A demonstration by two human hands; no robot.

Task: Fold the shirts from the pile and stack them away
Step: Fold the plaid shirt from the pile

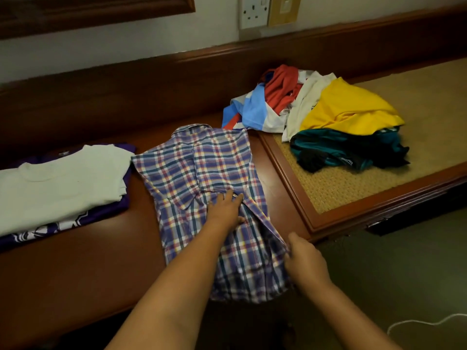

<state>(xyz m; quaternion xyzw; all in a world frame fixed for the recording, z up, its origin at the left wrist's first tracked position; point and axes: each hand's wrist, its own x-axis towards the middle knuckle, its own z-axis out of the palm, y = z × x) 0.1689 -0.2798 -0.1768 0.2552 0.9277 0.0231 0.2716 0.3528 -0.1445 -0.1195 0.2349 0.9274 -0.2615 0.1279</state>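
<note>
A blue, red and white plaid shirt [202,173] lies face down on the dark wooden desk [75,269], its lower part hanging over the front edge. My left hand [225,209] lies flat on the shirt's middle with straight fingers, pressing down a folded-in sleeve. My right hand [303,261] pinches the shirt's right edge near the desk's front. A pile of unfolded shirts [326,114], red, light blue, white, yellow and teal, sits to the right on a woven-top bench. On the left, a folded white shirt [60,183] tops a folded purple one [83,219].
The woven-top bench [353,188] with its raised wooden frame adjoins the desk on the right. A wall socket [254,11] is on the wall behind. A white cord [414,324] lies on the floor at the lower right.
</note>
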